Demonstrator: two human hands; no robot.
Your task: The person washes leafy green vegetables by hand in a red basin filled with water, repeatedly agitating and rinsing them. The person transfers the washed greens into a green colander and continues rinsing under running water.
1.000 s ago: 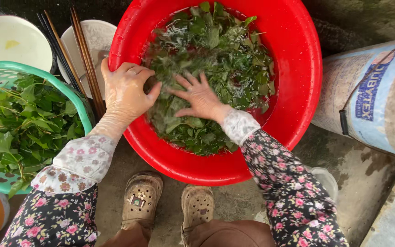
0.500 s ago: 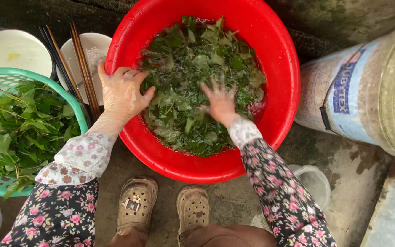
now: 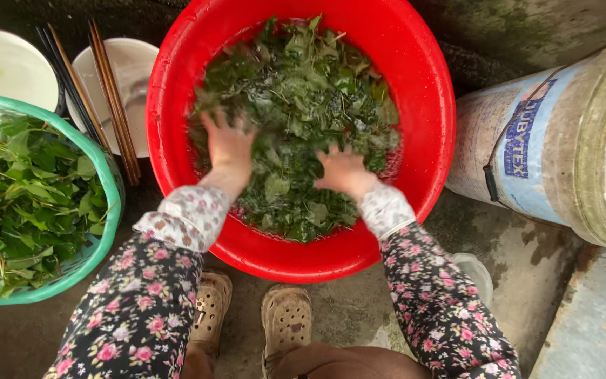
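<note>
My left hand off red basin rim since a second ago; now in wet leaves beside right hand. Both hands flat, fingers spread, pressing greens down, pinching nothing. Leaves fill basin centre. Looks like washing underway, both hands working. Green basket of leaves left, untouched.

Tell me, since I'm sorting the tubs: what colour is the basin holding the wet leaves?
Red, in the head view: the basin.

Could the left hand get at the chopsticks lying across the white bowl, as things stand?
Probably yes. The left hand is in the leaves inside the red basin, and the chopsticks lie on the white bowl just outside the basin's rim on that side, uncovered.
</note>
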